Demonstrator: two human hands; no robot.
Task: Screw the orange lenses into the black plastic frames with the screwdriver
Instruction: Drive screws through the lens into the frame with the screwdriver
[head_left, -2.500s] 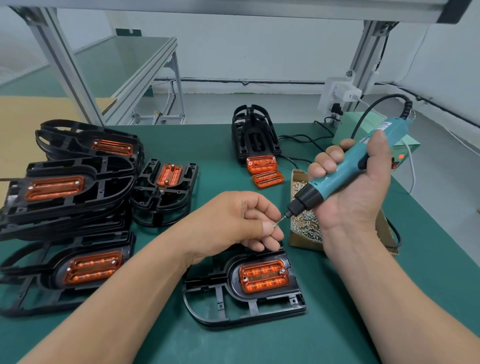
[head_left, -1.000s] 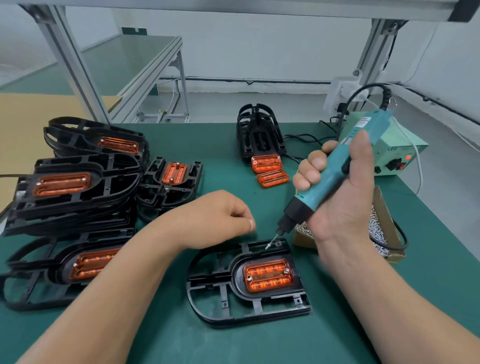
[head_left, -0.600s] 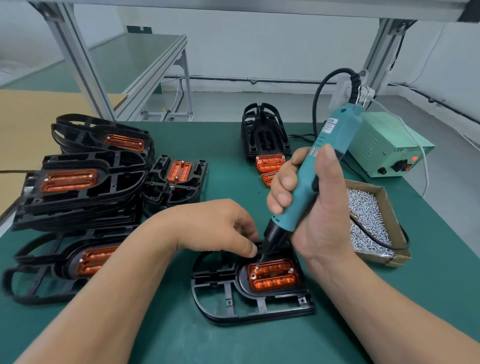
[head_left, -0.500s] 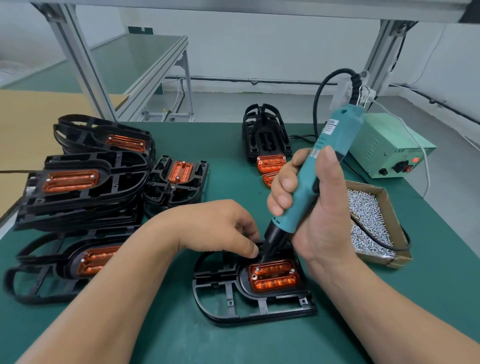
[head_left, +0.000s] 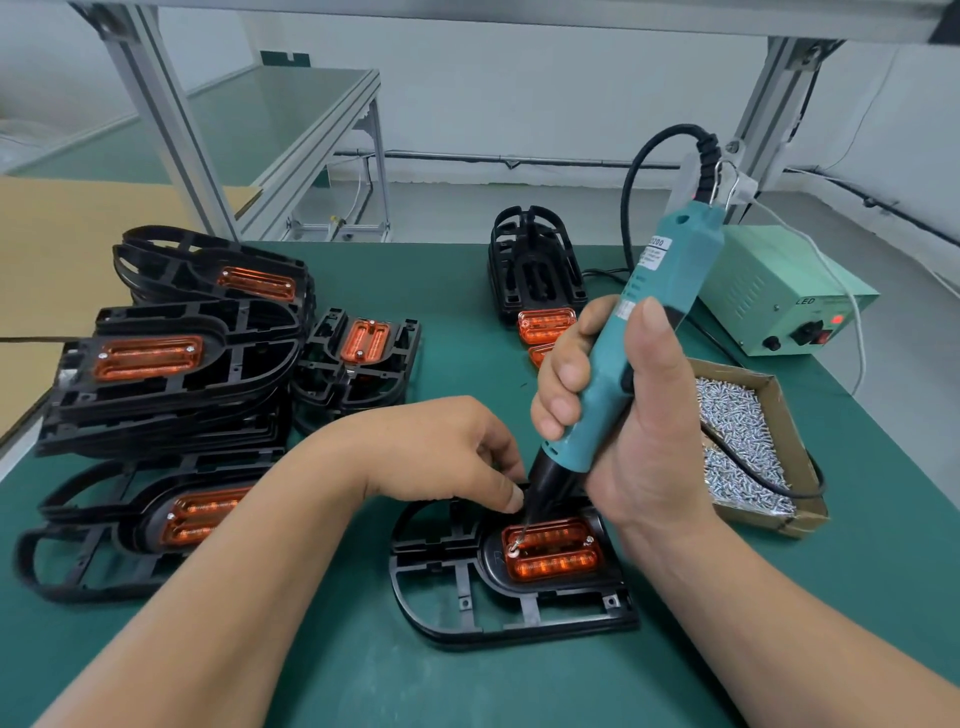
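R hand (head_left: 639, 415) wrapping fingers tight round teal screwdriver (head_left: 654, 322), tip sitting on screw (head_left: 513, 552) at left end of orange lens (head_left: 553, 553) in black frame (head_left: 467, 587), front of table (head_left: 363, 675). L hand (head_left: 441, 452) curling beside tip, thumb touching frame rim; grip unclear. Screw box (head_left: 779, 395) just right, cable (head_left: 753, 478) lying across it. Frame stacks (head_left: 171, 364) crowding left.

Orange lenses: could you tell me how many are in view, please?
7 orange lenses: one under the screwdriver, four in the frames at left, two loose by the far frame. The stacked frames may hide more.
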